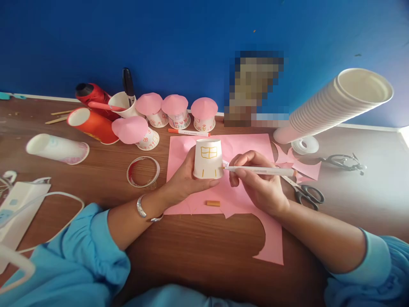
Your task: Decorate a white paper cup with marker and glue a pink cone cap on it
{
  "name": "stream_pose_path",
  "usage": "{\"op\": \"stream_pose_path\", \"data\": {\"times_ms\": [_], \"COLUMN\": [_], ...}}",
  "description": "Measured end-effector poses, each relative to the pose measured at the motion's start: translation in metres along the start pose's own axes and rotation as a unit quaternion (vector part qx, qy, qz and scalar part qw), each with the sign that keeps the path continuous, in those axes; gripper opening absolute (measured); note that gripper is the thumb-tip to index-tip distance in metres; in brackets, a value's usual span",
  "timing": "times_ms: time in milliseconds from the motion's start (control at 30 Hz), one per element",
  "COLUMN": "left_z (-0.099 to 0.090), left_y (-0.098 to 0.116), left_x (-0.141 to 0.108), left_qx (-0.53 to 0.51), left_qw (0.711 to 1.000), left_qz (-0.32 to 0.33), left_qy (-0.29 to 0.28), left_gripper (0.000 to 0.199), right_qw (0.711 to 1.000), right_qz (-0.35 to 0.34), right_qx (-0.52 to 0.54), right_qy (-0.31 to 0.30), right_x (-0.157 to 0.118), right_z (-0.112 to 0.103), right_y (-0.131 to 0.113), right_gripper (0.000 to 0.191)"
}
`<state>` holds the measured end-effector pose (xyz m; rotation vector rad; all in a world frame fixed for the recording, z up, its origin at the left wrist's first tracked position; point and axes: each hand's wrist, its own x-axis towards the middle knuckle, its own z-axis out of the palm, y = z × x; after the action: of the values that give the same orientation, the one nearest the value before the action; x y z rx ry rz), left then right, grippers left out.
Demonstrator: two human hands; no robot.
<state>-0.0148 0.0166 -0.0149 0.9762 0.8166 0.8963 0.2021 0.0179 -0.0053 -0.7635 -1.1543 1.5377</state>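
My left hand [183, 175] is closed around an upside-down white paper cup [207, 167] above the pink paper. On the cup's side are a yellow-brown window with panes and two short upright strokes near the rim. Between the fingers of my right hand [258, 179] is a white felt-tip pen [265, 170], its tip at the cup's right side near the rim. An orange-brown pen cap [213, 203] lies on the cut pink paper [236, 200] just below the cup.
Several decorated cups with pink cone roofs [175, 105] line the blue wall. A tall stack of white cups [332, 102] leans at right, near black-handled scissors [308, 196] and pink scraps. At left are a tape roll [143, 172], a red cup [92, 125] and a power strip [22, 209].
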Motion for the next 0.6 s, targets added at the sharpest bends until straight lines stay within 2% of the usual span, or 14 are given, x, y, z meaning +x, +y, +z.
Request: {"op": "stream_pose_path", "data": {"times_ms": [100,200,367,600], "left_z": [0.002,0.004,0.004,0.003], "left_y": [0.003,0.005,0.005,0.004], "left_x": [-0.001,-0.002,-0.002,-0.002], "left_qx": [0.005,0.006,-0.001,0.005], "left_qw": [1.000,1.000,1.000,1.000], "left_qz": [-0.001,0.006,0.003,-0.011], "left_qy": [0.001,-0.001,-0.004,0.004], "left_gripper": [0.077,0.074,0.071,0.078], "right_qw": [0.995,0.986,0.981,0.973], "right_qz": [-0.051,-0.083,-0.099,-0.137], "right_qx": [-0.090,-0.138,-0.163,-0.178], "right_qy": [-0.003,-0.029,-0.044,-0.063], "right_x": [-0.006,-0.009,-0.009,-0.009], "right_z": [0.002,0.004,0.004,0.004], "right_y": [-0.007,-0.012,-0.012,-0.012], "right_gripper": [0.012,0.010,0.009,0.009]}}
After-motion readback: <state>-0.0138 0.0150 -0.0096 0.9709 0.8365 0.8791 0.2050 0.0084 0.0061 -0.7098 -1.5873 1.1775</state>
